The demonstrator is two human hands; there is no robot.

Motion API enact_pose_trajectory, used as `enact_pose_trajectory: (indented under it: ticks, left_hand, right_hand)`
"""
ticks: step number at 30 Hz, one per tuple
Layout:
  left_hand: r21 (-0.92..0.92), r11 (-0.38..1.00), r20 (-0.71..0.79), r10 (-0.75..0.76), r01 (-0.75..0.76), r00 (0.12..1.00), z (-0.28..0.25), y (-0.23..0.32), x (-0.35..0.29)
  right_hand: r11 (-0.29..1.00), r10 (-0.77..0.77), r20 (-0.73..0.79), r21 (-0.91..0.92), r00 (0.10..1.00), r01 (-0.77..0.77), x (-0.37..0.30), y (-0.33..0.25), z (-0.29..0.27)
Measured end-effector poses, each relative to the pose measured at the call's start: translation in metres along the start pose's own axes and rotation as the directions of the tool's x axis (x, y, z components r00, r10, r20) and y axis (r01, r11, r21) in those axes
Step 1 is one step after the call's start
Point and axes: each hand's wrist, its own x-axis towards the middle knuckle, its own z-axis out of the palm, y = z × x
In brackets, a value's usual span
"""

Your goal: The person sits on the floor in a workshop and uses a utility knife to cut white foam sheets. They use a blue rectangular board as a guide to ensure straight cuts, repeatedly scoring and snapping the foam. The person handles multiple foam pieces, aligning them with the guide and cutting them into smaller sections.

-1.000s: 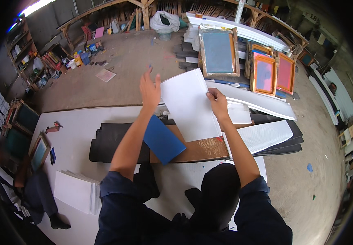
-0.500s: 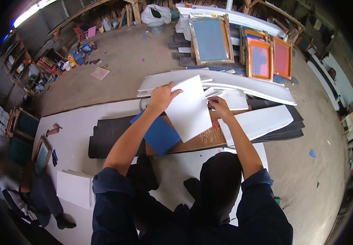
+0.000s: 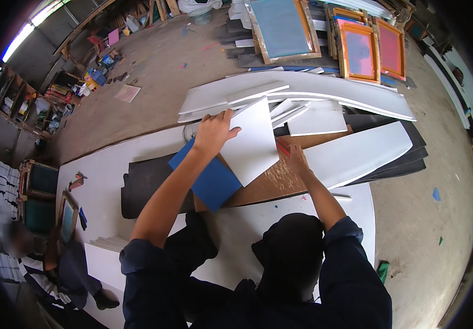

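Observation:
My left hand (image 3: 214,131) grips the upper left edge of a white rectangular board (image 3: 251,143), thumb on its face. The board is held tilted over a brown wooden board (image 3: 272,183) with a scuffed surface. A blue sheet (image 3: 206,178) lies partly under my left forearm. At the white board's right edge my right hand (image 3: 296,160) is closed around a slim red tool (image 3: 283,147); its exact kind is too small to tell. Beside that hand rests a large white panel (image 3: 359,153) with a curved end.
Long white panels (image 3: 346,90) and narrow white strips lie beyond the brown board. Dark sheets (image 3: 151,186) spread under it. Framed screens (image 3: 283,30) lean at the back. At left, a person (image 3: 72,263) sits near a stack of white boards (image 3: 102,263).
My right hand has lowered to the brown board and now has the red tool in its fingers. My left hand still holds the white board. The whole view has shifted.

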Motion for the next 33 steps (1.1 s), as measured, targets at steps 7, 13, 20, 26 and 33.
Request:
enact_pose_trajectory:
  ticks: [7, 13, 20, 26, 33]
  left_hand:
    - [-0.016, 0.998, 0.032, 0.061, -0.060, 0.998, -0.019, -0.041, -0.025]
    - [0.129, 0.992, 0.256, -0.018, -0.016, 0.966, -0.036, -0.016, -0.005]
    - [-0.090, 0.956, 0.279, -0.246, 0.280, 0.928, -0.012, 0.018, 0.022]
    - [-0.133, 0.974, 0.278, -0.142, 0.184, 0.950, -0.030, 0.008, 0.004]
    - [-0.165, 0.953, 0.273, -0.205, 0.255, 0.940, -0.046, -0.006, -0.027]
  right_hand:
    - [0.945, 0.024, 0.165, -0.326, 0.986, 0.032, -0.004, -0.030, 0.000]
    - [0.978, 0.209, 0.327, -0.090, 0.922, -0.190, 0.000, -0.020, -0.022]
    - [0.612, 0.140, 0.486, 0.643, 0.863, -0.461, 0.008, -0.068, -0.122]
    - [0.816, 0.094, 0.114, 0.561, 0.989, -0.142, -0.007, -0.134, -0.210]
    - [0.903, 0.050, -0.235, 0.426, 0.971, 0.056, -0.045, -0.175, -0.180]
